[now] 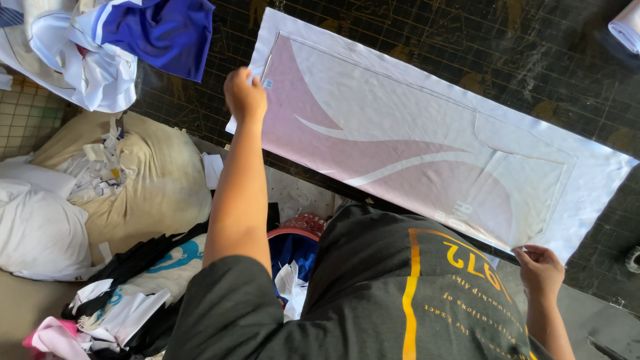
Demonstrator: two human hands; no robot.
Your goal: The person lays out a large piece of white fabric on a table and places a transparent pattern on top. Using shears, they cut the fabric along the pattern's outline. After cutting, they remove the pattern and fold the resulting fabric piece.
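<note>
A long white fabric panel (427,127) with a pale pink curved print lies flat on a dark gridded cutting mat (467,47). My left hand (245,95) pinches the panel's far left end, fingers closed on the cloth edge. My right hand (539,267) grips the panel's near right corner at the table edge. The cloth is stretched between both hands. My dark shirt with yellow print fills the bottom middle.
A heap of white and blue garments (127,40) lies at the mat's top left. Below the table edge sit a tan sack of scraps (153,180), white bags (37,227), and a red basket (303,227) with cloth offcuts. Another white roll (627,27) shows at top right.
</note>
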